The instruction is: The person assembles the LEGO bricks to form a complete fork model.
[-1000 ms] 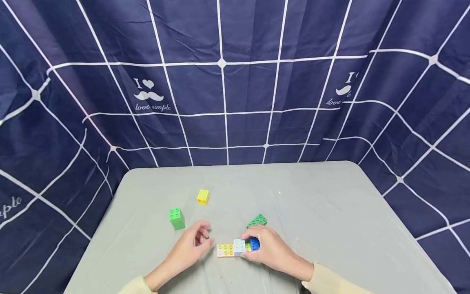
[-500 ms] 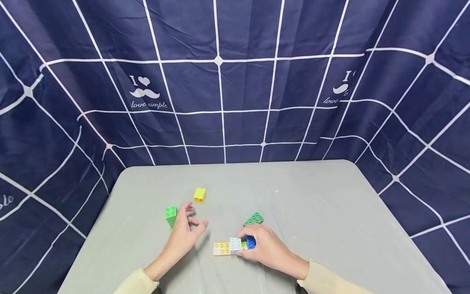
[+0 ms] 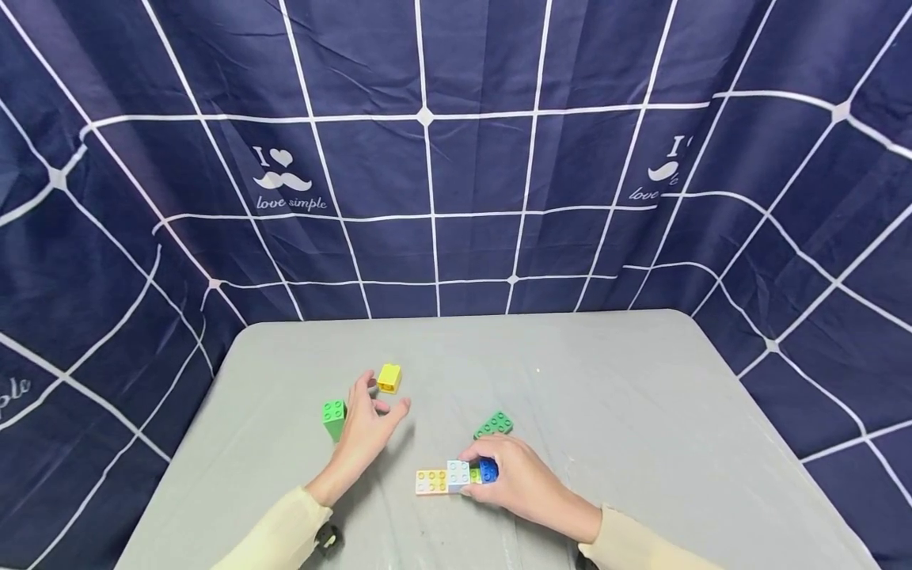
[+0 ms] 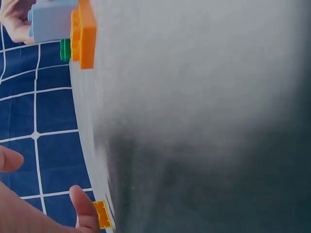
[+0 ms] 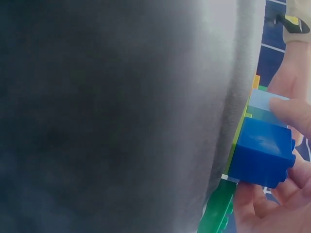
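Two bare hands w/ cream sleeves (image 3: 285,522) work over a pale grey table (image 3: 613,372), which fills the lower half of the head view. R hand (image 3: 518,475), lower center-right of frame, pinches a light blue block (image 3: 458,473) btwn thumb & fingers. That block sits in a short row, bottom center: orange block (image 3: 431,481) at the row's left end, flat, studs up; light blue next, standing higher than the orange; then a bit of lime block (image 3: 475,476); then a dark blue block (image 5: 260,150), partly tucked inside the R hand's curve.

L hand (image 3: 369,423), lower center-left, holds nothing: thumb & index well spread, other fingers loosely bent. Its fingertips are just beside a small yellow block (image 3: 389,378), left of center; can't tell if they touch. Yellow block lies tipped w/ its hollow underside facing the viewer.

Tall bright green block (image 3: 332,419) stands farther left, partly hidden behind L hand. Dark green block (image 3: 494,424), flat & studded, lies just above R hand in frame, set at a slant.

Navy curtain (image 3: 484,166) w/ white grid lines & mustache prints fills the upper half & both sides.
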The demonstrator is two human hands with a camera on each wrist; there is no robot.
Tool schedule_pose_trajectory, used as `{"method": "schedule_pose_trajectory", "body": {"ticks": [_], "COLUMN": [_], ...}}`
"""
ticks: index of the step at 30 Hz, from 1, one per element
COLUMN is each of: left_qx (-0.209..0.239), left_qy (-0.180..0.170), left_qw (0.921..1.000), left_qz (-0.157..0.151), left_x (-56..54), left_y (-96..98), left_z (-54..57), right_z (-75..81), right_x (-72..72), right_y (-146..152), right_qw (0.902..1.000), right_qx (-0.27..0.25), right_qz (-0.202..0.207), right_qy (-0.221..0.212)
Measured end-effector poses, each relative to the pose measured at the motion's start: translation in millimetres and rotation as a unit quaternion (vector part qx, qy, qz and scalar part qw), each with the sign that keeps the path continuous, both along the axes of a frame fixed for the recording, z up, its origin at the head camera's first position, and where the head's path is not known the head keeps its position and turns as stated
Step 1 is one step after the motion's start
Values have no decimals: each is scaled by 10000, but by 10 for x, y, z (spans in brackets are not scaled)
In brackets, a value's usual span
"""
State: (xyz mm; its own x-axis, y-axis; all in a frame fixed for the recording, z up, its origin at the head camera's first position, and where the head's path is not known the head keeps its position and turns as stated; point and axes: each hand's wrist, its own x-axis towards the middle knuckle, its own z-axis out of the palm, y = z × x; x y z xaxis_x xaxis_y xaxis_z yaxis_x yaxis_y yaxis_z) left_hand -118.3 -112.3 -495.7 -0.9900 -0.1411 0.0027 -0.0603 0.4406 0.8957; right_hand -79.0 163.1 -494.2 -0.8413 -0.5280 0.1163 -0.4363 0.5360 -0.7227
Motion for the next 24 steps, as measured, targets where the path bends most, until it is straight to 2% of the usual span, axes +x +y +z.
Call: {"method": "schedule_pose_trajectory", "body": {"ticks": [11, 24], "left_qx": [205, 51], "left_qy": [-255, -283], "left_qw": [9966, 9944], "left_qz": [761, 1018], "left_x": [-286, -457], "left_y": [86, 75], "left_z": [-4, -72], "right_z": [-7, 10], "right_x": [4, -9], "right_y": [-4, -11], "right_qw": [10000, 10000], "right_qx": [41, -50], "right_qz": [-12, 26], "right_qy": [-25, -4]}}
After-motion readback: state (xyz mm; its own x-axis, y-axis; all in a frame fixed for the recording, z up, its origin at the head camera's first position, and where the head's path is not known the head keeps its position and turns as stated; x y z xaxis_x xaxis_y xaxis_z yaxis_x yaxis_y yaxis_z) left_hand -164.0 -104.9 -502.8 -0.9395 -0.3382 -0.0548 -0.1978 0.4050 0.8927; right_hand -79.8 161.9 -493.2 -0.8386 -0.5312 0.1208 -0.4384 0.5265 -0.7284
